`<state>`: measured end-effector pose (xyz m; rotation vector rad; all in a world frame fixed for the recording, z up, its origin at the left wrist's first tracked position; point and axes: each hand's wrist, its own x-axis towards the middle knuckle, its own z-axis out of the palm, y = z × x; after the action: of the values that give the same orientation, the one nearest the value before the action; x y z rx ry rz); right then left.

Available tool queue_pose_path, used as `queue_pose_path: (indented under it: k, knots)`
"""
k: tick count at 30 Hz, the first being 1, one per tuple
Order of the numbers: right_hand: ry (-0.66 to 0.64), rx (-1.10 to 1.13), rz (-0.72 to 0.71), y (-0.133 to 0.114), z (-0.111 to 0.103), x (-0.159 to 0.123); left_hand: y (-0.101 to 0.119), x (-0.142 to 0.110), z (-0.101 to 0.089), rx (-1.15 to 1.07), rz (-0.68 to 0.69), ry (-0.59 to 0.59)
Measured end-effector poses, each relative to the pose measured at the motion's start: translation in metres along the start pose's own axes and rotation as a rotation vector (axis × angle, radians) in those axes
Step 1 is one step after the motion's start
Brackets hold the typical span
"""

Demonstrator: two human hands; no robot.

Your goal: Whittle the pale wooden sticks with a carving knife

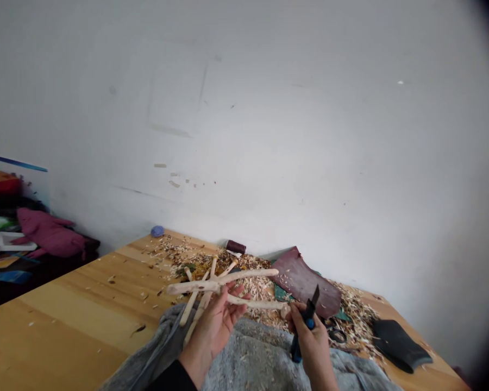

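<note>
My left hand [217, 326] is closed around the middle of a pale, peeled forked stick [252, 276], whose prongs point right above the table. My right hand [314, 343] grips a blue-and-black utility knife [309, 315] with its blade pointing up. The fingertips of that hand also meet the tip of the stick's lower prong. Behind and under my left hand are more peeled sticks [190, 308], partly hidden by it. A grey cloth [261, 350], sprinkled with shavings, is spread beneath both hands.
Wood shavings [358, 312] cover much of the wooden table [65, 320]. Toward the wall lie a maroon leather piece [305, 277] and a dark spool [236, 247]. Scissors handles [336, 332] and a black folded piece [399, 343] are on the right. A blue-violet lump [157, 231] sits at the far corner.
</note>
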<state>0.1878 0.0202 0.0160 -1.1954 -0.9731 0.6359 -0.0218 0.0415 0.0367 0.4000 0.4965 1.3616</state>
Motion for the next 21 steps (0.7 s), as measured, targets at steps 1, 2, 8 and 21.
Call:
queue_pose_path:
  k: [1, 2, 8, 21]
  knots:
    - [-0.015, -0.019, -0.007, -0.001, 0.001, -0.001, 0.0, 0.0, 0.0, 0.004, 0.002, 0.003]
    - [-0.024, -0.039, -0.015, -0.002, 0.001, -0.003, -0.001, 0.0, 0.0, 0.008, 0.003, 0.004]
    - [-0.071, -0.091, -0.047, -0.013, 0.008, -0.013, -0.004, -0.001, -0.004, 0.068, 0.028, -0.061]
    - [-0.068, 0.011, 0.073, -0.018, 0.011, -0.008, -0.047, -0.018, -0.017, 1.171, 1.119, -0.647]
